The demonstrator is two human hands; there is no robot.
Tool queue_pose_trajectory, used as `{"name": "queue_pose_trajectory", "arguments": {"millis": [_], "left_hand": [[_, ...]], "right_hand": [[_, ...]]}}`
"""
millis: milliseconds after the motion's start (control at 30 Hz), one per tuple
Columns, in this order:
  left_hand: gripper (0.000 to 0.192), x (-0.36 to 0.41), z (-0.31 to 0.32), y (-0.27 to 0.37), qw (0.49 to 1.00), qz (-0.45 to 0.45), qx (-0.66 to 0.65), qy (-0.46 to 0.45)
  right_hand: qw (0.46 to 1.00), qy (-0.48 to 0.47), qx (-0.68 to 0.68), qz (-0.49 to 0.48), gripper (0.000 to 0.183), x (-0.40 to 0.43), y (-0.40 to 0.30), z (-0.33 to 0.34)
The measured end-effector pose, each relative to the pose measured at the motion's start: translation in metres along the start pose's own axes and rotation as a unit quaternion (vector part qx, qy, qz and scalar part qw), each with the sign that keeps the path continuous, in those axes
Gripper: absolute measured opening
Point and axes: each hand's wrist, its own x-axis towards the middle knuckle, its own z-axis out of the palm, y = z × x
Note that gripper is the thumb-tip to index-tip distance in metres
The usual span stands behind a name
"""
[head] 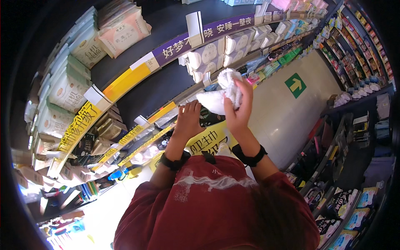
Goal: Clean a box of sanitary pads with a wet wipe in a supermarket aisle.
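A crumpled white fluffy cloth [229,84] is gripped in my right hand [242,103], thumb on the near side and fingers around its right side. One flap of it [212,101] hangs out to the left. My left hand [188,118] is just left of that flap, palm down, with its thumb held away from the fingers. Its fingertips are over the front of a lower shelf [162,112]; whether they touch the edge or the cloth, I cannot tell. Purple-and-white packs [206,56] stand on the shelf beyond both hands.
Soft packs [75,87] line the upper shelf at left, behind a yellow and purple label strip [128,81]. White tags [194,23] stick out from the shelf edges. A floor aisle with a green arrow sign [295,85] lies at right, beside another stocked shelf [339,203].
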Motion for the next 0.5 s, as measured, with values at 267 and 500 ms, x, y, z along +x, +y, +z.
{"name": "queue_pose_trajectory", "arguments": {"millis": [267,500], "left_hand": [[0.06,-0.008,-0.002,-0.005,0.987,0.032,0.108,0.113],[0.059,-0.008,-0.013,0.003,0.98,0.039,0.033,0.193]], "right_hand": [[0.958,-0.232,-0.166,-0.019,0.044,-0.05,-0.002,0.029],[0.956,-0.227,-0.181,-0.029,0.044,-0.052,-0.001,0.021]]}}
